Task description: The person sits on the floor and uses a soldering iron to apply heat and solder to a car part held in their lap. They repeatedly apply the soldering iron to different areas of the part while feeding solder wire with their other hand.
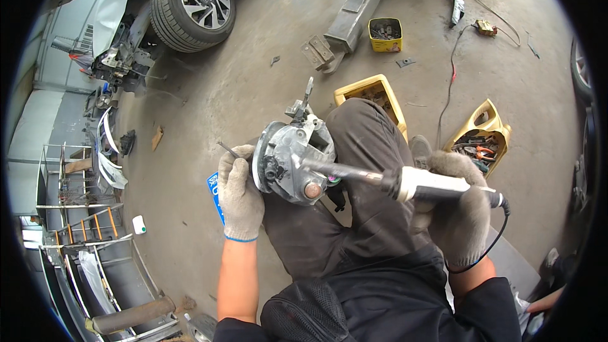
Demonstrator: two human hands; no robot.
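My left hand (238,199), in a grey knit glove, is closed on the rim of a round grey car part that looks like a lamp housing (294,152). A thin dark rod (227,149) juts out by its fingertips; whether the fingers pinch it is unclear. The housing rests over my knees, its bracket arm pointing away. In my right hand (465,212), also gloved and blurred, is a corded soldering iron (430,185) with a white handle, the fingers wrapped around it. Its metal barrel points left, and its tip meets or hovers over the housing's face.
Beyond my knee stands a cut yellow container (387,85); a yellow jug of tools (484,142) is at the right. A yellow tub (385,35), a steel lift arm (354,12) and a car wheel (193,6) lie farther off. Metal racks (82,209) line the left side.
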